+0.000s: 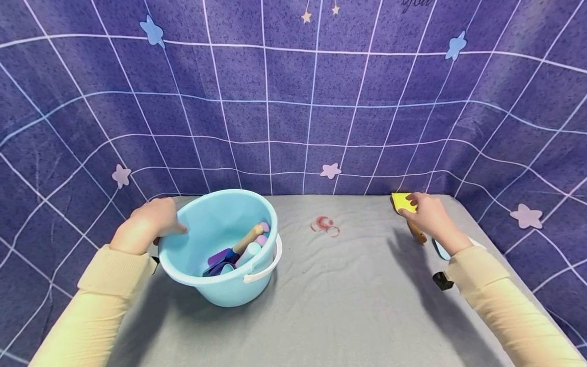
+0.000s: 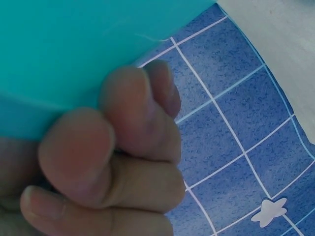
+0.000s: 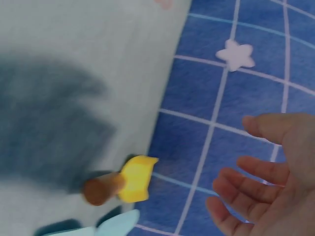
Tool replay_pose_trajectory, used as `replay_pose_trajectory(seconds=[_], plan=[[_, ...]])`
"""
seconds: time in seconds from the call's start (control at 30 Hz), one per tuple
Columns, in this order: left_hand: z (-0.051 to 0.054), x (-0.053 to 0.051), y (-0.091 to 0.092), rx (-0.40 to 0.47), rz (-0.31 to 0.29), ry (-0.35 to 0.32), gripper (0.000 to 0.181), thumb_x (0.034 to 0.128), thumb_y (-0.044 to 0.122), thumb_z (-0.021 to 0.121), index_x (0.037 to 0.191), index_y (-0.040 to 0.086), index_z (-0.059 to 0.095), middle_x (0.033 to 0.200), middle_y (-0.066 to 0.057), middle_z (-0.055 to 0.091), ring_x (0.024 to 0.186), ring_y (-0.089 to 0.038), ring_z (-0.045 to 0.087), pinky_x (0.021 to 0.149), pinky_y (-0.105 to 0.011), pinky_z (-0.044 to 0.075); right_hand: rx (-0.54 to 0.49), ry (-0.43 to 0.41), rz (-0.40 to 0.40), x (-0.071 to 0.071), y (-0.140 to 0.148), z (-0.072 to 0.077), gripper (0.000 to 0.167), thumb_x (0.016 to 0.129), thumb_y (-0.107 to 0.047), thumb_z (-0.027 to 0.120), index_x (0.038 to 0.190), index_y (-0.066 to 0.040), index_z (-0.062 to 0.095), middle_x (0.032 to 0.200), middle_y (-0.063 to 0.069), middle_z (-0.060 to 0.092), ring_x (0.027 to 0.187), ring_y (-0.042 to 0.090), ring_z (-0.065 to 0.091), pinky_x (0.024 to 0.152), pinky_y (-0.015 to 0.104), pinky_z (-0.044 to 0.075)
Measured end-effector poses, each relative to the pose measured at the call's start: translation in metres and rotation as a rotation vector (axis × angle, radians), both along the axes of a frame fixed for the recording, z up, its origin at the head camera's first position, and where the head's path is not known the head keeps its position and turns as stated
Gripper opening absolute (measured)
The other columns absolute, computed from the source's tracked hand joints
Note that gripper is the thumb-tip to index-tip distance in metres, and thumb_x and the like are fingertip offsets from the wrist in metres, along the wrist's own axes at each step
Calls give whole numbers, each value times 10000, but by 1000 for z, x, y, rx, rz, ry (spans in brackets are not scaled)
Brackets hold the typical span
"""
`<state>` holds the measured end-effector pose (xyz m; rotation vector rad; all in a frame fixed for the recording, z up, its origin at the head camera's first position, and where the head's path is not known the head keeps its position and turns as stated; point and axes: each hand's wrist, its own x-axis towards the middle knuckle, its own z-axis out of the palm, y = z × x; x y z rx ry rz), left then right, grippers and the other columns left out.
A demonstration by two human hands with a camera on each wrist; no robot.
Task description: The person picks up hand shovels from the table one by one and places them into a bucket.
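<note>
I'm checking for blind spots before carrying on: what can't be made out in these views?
Tools in the blue bucket: head view, lower parts hidden by one another and the near wall; no sure count.
Pale blue object: head view, partly hidden by the right hand's wrist; right wrist view, cut off by the bottom edge.
Dark lettering: head view, cut off by the top edge.
</note>
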<state>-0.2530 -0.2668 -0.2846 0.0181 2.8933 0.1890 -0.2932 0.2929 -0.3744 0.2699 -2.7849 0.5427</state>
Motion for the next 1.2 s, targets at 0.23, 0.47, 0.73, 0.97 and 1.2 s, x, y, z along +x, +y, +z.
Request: replay_pose_trajectory(seconds=[0.23,0.47,0.73,0.97,1.2], plan=[[-1,0,0,0,4,-5,355,789,282,712,787,-44,572,607,-117,582,451,-181,592,470,-305,459,17,-64,-88,-11,15,-29,517,833,-238,628,1153,155,527,1034,344,606,957,495,567,813,564,445],[-1,0,0,-6,2,-7,360,788,290,716,783,-40,570,605,-118,584,453,-178,593,473,-307,456,54,-141,-111,-17,25,-55,547,841,-267,614,1146,173,507,1043,360,581,981,512,550,830,562,443],[-1,0,0,-6,7,-10,369,790,294,716,792,-45,570,614,-122,583,457,-183,594,477,-310,459,72,-184,-154,-25,28,-72,282,829,-241,607,669,-71,449,679,138,481,657,316,495,584,433,422],[-1,1,0,-2,3,-9,359,789,291,715,777,-38,570,608,-120,580,453,-181,591,473,-308,457,110,-214,-164,-29,26,-79,285,833,-163,539,583,-98,419,611,155,500,598,368,522,523,459,424],[-1,0,-1,-4,-2,-7,357,784,296,715,771,-29,569,618,-123,581,451,-185,592,478,-321,457,65,-261,-289,-38,19,-86,288,817,-133,509,902,139,548,938,387,575,844,550,569,677,585,471]])
